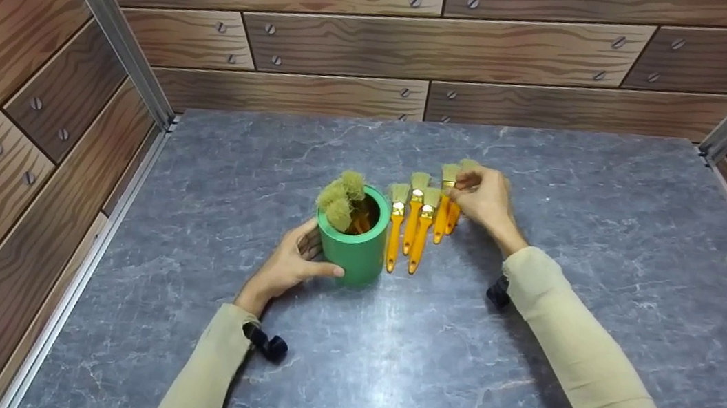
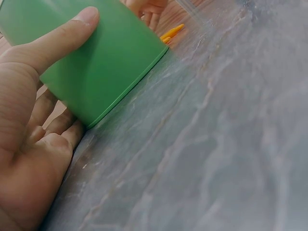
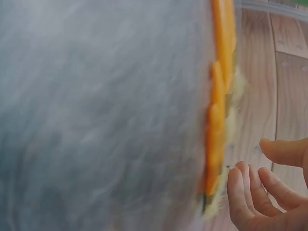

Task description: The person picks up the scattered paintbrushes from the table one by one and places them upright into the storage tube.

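Note:
A green cylindrical container stands upright on the table. My left hand holds its left side, the thumb across the front and the fingers behind, as the left wrist view also shows. Paintbrushes stand in the container with bristles up, leaning to its left rim. To its right, several flat paintbrushes with orange handles lie with bristles pointing away from me. My right hand hovers at the bristle end of the rightmost brushes. In the right wrist view, its thumb and fingers are apart with nothing between them.
The table has a grey marbled top. Wood-patterned panels enclose it at the back and both sides, with metal corner posts. A black wrist strap is on the left sleeve.

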`<state>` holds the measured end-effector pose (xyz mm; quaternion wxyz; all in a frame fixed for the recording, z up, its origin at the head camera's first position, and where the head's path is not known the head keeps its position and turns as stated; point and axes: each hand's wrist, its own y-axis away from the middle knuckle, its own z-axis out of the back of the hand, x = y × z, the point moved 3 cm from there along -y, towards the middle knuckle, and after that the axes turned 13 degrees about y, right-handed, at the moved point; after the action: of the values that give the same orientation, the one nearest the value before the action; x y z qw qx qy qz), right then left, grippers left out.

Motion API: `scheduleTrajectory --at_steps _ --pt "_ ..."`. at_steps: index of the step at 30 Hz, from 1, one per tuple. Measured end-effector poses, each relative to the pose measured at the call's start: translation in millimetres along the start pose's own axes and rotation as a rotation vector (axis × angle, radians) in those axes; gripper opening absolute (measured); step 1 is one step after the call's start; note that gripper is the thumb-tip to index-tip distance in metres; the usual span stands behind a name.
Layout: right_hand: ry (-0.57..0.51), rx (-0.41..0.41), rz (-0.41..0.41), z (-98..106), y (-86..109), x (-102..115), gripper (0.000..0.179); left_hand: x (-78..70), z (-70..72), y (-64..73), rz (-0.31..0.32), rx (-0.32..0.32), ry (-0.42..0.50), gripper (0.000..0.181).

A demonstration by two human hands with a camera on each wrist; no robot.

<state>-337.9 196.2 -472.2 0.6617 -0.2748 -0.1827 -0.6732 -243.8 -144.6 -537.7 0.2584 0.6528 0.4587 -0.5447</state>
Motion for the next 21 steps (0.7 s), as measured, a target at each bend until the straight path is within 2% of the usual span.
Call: scheduleTrajectory --at_steps 4,12,16,21 --pt "0.043 0.005 -0.024 -2.1 -1.8 -9.9 0.029 0.4 0.8 0.2 0.005 -0.001 -0.011 0.100" --pt "0.082 0.078 -0.070 -4.0 -3.8 -20.5 0.037 0.5 1.0 2.0 0.008 -0.009 -0.017 0.100" --pt "0.129 0.106 -0.108 -3.0 -5.4 -20.4 0.037 0.6 0.9 2.1 0.009 -0.010 -0.020 0.102" --pt "0.197 0.185 -0.184 -0.4 -5.7 -14.8 0.038 0.4 0.7 1.3 0.011 -0.006 -0.018 0.101"
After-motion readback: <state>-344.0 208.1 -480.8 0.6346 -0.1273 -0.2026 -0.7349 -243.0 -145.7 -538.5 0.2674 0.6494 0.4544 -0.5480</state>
